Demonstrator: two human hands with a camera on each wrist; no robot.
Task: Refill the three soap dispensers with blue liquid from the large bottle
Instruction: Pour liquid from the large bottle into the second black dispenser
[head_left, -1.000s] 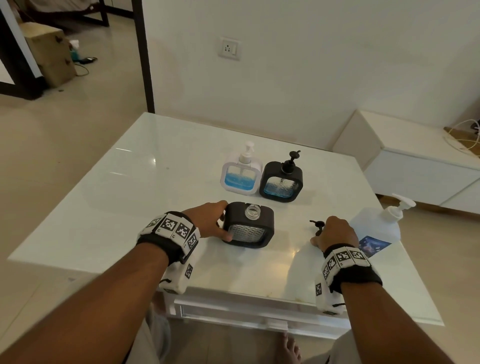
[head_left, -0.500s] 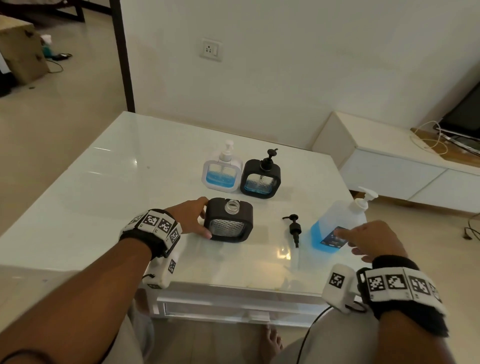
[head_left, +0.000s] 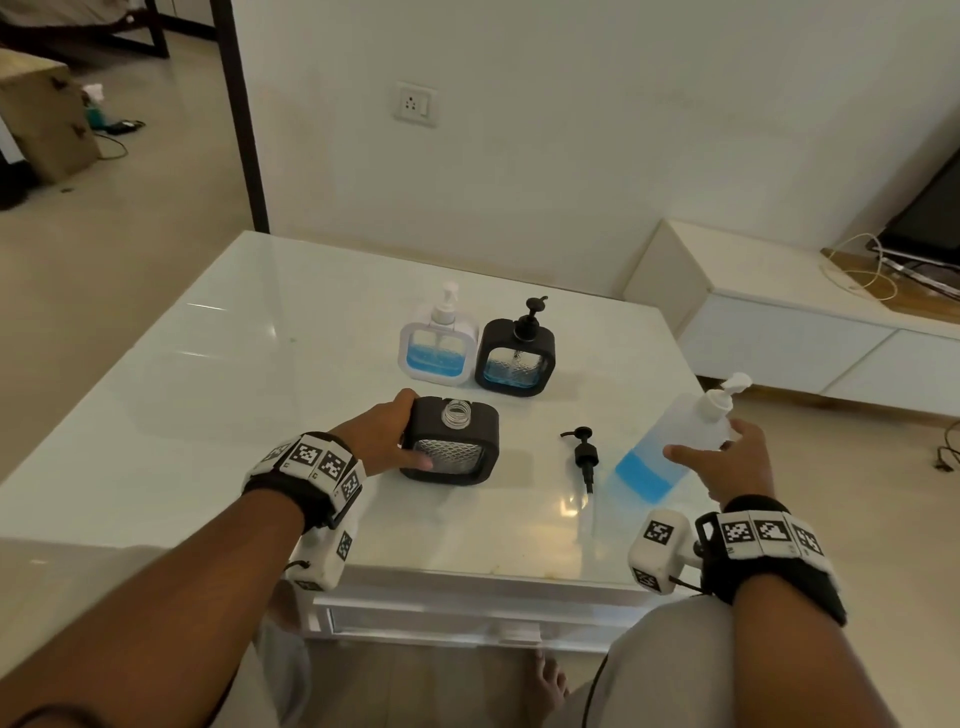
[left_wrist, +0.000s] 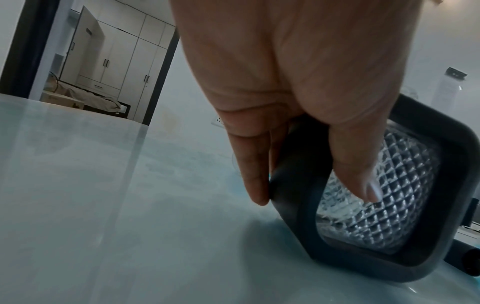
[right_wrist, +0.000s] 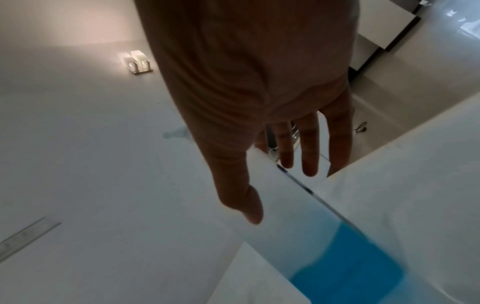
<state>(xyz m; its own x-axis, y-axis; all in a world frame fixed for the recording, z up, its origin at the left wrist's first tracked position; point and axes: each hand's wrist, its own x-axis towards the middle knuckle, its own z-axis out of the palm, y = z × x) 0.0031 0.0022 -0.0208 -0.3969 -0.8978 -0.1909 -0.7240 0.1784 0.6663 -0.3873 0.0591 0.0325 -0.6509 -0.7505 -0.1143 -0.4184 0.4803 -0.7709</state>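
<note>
We see the white glossy surface (head_left: 223, 364) filling the middle of the head view, a pale wall behind it and tiled floor at upper left. A low white cabinet (head_left: 779, 322) sits at the right edge, near the surface's right corner. The surface's left half lies bare.

The large bottle (head_left: 670, 441) is tilted at lower right, blue liquid pooled at its lower end, pump on; our right hand (head_left: 727, 462) holds it with its fingers (right_wrist: 309, 152) wrapped loosely round the body.

Our left hand (head_left: 379, 436) grips the open black dispenser (head_left: 452, 441) at centre, thumb on its patterned front. Above it, side by side, stand the white dispenser (head_left: 436, 348) and the second black dispenser (head_left: 517, 353), each part full. The loose black pump (head_left: 584, 454) lies between the open dispenser and the bottle.
</note>
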